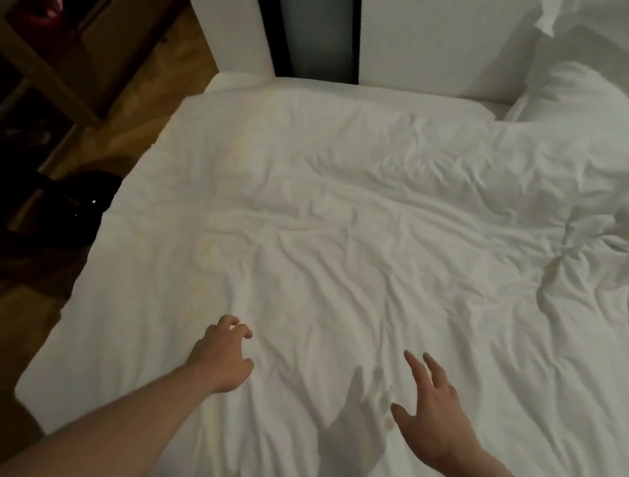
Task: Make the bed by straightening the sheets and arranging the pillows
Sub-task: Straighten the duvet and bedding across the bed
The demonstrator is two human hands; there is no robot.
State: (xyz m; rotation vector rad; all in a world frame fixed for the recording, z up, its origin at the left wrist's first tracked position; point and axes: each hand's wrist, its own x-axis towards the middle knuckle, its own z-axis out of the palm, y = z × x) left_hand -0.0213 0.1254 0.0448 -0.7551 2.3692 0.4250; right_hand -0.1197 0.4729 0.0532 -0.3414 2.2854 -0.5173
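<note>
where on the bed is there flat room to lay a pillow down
The wrinkled sheet lies flat from the left edge to mid-bed, ahead of both hands. The right side is crowded: bunched cover and a pillow.

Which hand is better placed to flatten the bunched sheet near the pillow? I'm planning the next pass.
Right hand: open, on the same side as the bunched sheet and pillow. Left hand lies farther.

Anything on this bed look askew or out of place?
Yes: the white sheet is creased all over and bunched into a ridge at the right. The pillow lies at an angle in the far right corner.
</note>
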